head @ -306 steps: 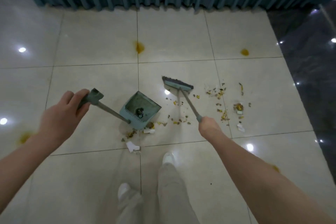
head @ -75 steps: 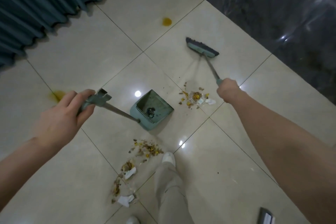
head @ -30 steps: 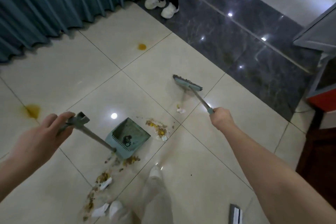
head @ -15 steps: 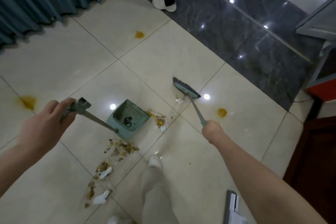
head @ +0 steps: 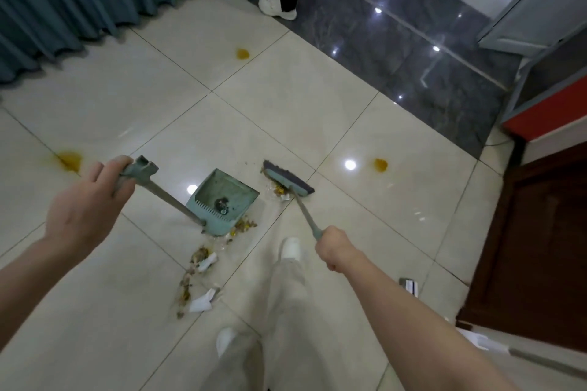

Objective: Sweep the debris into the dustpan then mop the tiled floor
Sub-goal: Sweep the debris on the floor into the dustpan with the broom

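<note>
Left hand wrapped round the dustpan handle; pan on the tiled floor, ahead and right of that hand. Right hand fisted on the broom handle, bristles just right of the pan. Debris trails behind the pan. No readable writing.

Dustpan: teal, long-handled; the pan sits on the floor with its mouth open to the far right, comb teeth on its near-left wall and a dark clump inside. The handle slants up left into the left hand.
Broom: teal head with dark bristles, down just right of the dustpan; the right hand grips its thin handle.
Debris: yellow-brown crumbs and white paper scraps trailing near-left of the dustpan, with more at the broom head.
Floor: glossy cream tiles with three yellow stains.
</note>
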Available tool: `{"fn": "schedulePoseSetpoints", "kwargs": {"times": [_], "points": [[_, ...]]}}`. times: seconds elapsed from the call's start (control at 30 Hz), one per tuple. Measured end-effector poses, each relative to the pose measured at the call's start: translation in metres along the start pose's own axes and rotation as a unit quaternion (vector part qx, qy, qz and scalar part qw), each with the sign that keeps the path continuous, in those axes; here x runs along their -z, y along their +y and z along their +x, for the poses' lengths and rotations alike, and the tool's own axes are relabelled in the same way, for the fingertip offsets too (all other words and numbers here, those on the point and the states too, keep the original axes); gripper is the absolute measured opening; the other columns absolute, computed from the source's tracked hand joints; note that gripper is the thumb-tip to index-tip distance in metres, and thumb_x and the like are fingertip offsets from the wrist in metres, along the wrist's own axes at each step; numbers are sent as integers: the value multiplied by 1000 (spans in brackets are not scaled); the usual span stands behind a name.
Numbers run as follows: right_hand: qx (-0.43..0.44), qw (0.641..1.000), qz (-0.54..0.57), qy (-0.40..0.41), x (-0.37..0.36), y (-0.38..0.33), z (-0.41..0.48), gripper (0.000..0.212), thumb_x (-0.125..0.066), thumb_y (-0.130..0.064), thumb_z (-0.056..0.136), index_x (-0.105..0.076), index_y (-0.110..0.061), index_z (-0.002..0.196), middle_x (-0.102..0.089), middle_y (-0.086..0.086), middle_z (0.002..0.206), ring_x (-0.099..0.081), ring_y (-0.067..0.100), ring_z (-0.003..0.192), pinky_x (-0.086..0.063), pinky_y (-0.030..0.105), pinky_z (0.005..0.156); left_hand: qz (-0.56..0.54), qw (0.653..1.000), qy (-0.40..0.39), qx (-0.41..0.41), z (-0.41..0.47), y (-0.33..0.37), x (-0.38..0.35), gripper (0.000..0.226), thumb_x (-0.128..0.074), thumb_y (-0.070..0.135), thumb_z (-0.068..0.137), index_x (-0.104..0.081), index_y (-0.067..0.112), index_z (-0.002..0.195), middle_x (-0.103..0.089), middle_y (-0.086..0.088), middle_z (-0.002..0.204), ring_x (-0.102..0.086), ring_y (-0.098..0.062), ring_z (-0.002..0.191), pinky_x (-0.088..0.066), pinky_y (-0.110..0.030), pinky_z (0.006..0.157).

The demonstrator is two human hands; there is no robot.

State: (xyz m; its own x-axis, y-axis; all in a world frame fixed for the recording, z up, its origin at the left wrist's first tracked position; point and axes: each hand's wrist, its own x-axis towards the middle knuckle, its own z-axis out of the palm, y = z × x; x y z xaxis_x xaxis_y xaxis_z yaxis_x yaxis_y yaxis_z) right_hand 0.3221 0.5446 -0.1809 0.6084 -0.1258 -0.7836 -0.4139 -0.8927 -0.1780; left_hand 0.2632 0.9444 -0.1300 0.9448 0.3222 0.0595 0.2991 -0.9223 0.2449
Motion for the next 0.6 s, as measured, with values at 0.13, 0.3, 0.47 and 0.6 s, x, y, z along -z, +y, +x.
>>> {"fn": "schedulePoseSetpoints", "kwargs": {"times": [0.13, 0.3, 0.47, 0.6], "points": [[-3, 999, 43, -31, -41, 7, -40, 33, -41, -4, 89, -59, -1, 117, -55, 15, 87, -52, 24, 50, -37, 22, 37, -2, 1000, -6, 6, -49, -22, 15, 29, -49, 32, 98, -45, 28, 126, -56, -9, 106, -55, -40, 64, -42, -36, 49], [22, 998, 9, -54, -49, 12, -72, 30, -40, -5, 89, -61, -3, 110, -48, 10, 67, -46, 18, 40, -34, 18, 35, 7, 1000, -13, 8, -94, -46, 25, 30, -49, 32, 97, -49, 24, 126, -57, -8, 98, -51, -32, 55, -32, -26, 43], [53, 998, -19, 6, -13, 12, -76, 22, -44, -13, 94, -64, -6, 88, -44, 6, 57, -41, 18, 37, -29, 17, 34, 17, 999, -13, 26, -110, -65, 36, 30, -52, 32, 96, -49, 25, 125, -53, -5, 91, -50, -29, 53, -35, -27, 42], [74, 996, -36, 44, 10, -2, -63, 24, -48, -24, 97, -66, -10, 92, -49, 4, 62, -44, 20, 39, -32, 18, 33, 13, 1000, -14, 16, -116, -71, 38, 31, -56, 28, 94, -50, 25, 124, -54, -4, 90, -50, -29, 50, -41, -29, 40]]}}
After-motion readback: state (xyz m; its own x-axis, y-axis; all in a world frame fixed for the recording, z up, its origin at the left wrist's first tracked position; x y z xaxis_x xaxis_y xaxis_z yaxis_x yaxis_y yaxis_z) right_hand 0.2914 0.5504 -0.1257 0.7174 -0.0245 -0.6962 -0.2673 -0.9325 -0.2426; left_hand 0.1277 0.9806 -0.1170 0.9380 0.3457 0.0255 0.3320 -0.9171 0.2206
